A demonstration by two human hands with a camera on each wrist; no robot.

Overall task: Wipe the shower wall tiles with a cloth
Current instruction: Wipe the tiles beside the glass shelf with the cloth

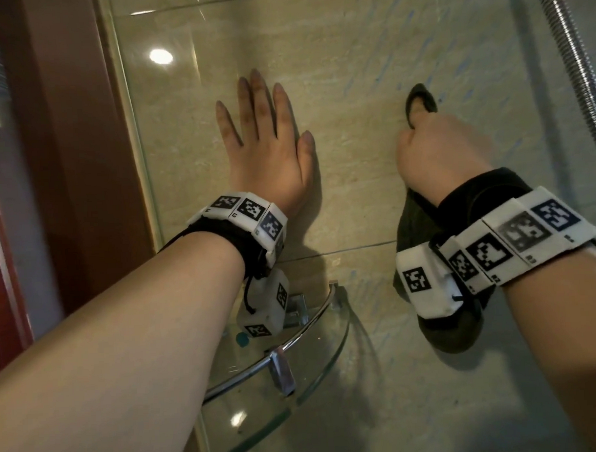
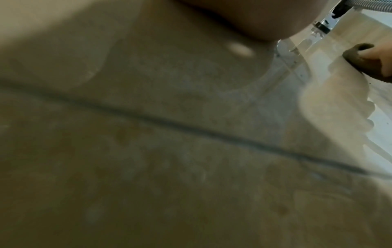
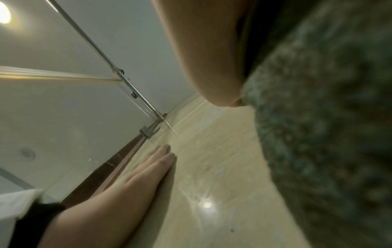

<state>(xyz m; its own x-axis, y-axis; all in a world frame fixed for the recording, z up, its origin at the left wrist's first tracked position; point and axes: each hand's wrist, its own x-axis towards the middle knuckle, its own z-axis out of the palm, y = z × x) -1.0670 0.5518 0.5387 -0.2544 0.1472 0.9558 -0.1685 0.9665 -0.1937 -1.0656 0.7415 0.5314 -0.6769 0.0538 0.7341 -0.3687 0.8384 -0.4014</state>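
Beige marbled wall tiles (image 1: 344, 63) fill the head view, with a grout line (image 1: 342, 252) running below my hands. My left hand (image 1: 265, 141) lies flat on the tile with straight, spread fingers. My right hand (image 1: 443, 151) is curled round a dark grey-green cloth (image 1: 412, 227) and holds it against the wall; a fold of it sticks out above the fist and the rest hangs below the wrist. The right wrist view shows the cloth (image 3: 318, 134) close up and the flat left hand (image 3: 131, 181). At the right edge of the left wrist view the cloth (image 2: 360, 58) sits in fingers.
A curved glass corner shelf (image 1: 322, 341) with chrome brackets sits just below my left wrist. The glass shower panel (image 1: 127, 107) edge and a red-brown door frame (image 1: 67, 133) stand at the left. A ribbed metal shower hose (image 1: 572, 53) hangs at the right.
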